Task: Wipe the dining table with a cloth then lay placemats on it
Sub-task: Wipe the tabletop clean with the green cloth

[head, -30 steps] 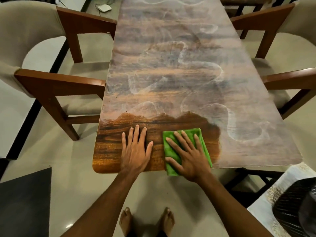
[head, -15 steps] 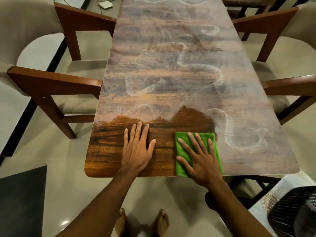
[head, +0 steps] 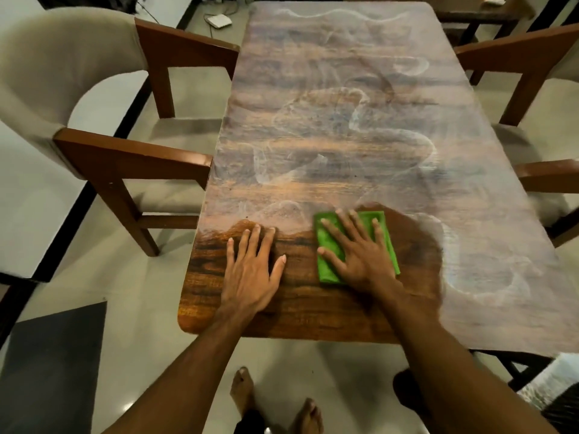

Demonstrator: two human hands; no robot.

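Note:
A long wooden dining table (head: 344, 126) runs away from me, most of it dulled by a whitish dusty film with swirl marks. Its near left end is dark and clean. A folded green cloth (head: 329, 245) lies flat on the near part of the table. My right hand (head: 357, 249) presses down on the cloth with fingers spread. My left hand (head: 250, 267) rests flat on the clean wood to the left of the cloth, fingers apart and holding nothing. No placemats show on the table.
An upholstered chair with wooden arms (head: 103, 120) stands close along the table's left side. Another chair (head: 532, 89) stands on the right side. A small white device (head: 219, 20) lies on the floor at the back left. My bare feet (head: 275, 402) stand below the table's near edge.
My right hand has slid the green cloth farther from the near edge and a little right, widening the dark clean patch. The left hand has stayed flat in its spot.

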